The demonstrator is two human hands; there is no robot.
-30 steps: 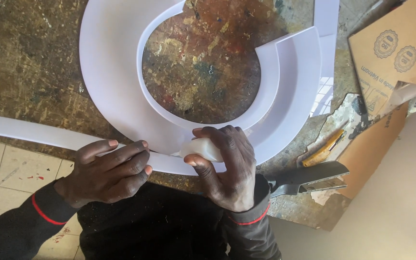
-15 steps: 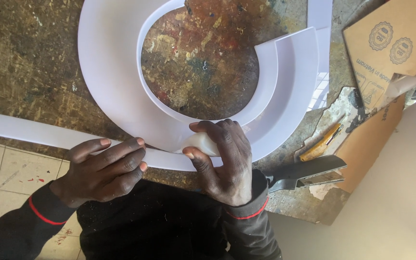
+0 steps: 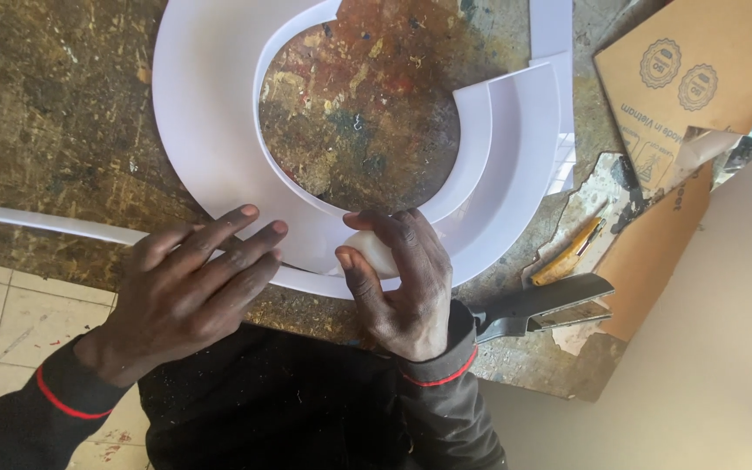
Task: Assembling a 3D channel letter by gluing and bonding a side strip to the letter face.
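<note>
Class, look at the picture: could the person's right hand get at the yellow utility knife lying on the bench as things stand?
Probably yes. The yellow utility knife lies uncovered to the right of the right hand, with only bare bench between them. But that hand now grips a small pale object, which it would have to release first.

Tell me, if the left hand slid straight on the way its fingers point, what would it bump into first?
Probably the right hand: the left hand lies flat on the white curved piece, fingers aimed right and slightly up, toward the right thumb.

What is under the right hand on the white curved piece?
The right hand has its grip around a small pale rounded object, pressed on the white curved piece near its lower rim. Fingers cover most of the object, so its kind and underside stay hidden.
</note>
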